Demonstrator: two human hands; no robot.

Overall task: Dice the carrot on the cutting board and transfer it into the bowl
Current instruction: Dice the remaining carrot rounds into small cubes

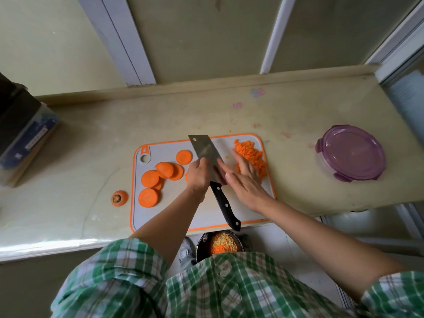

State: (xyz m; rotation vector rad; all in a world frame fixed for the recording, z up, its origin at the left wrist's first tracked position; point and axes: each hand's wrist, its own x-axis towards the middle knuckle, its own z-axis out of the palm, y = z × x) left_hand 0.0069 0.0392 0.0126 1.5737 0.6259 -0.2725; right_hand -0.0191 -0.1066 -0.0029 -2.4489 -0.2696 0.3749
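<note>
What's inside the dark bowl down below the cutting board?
The bowl holds small orange carrot cubes and paler yellowish cubes. Its near side is hidden under the checked shirt, so the rest cannot be seen.

Cleaver blade (205,149) dull grey metal, smudged; handle (225,208) black glossy plastic, metal rivets. Cutting board (165,216) matt grey plastic, orange rim. Surface (91,143) pale, scuffed, stained, sheen on edge lower left. Lid (351,152) at right translucent purple plastic. Shirt (229,292) green checked cloth.
</note>
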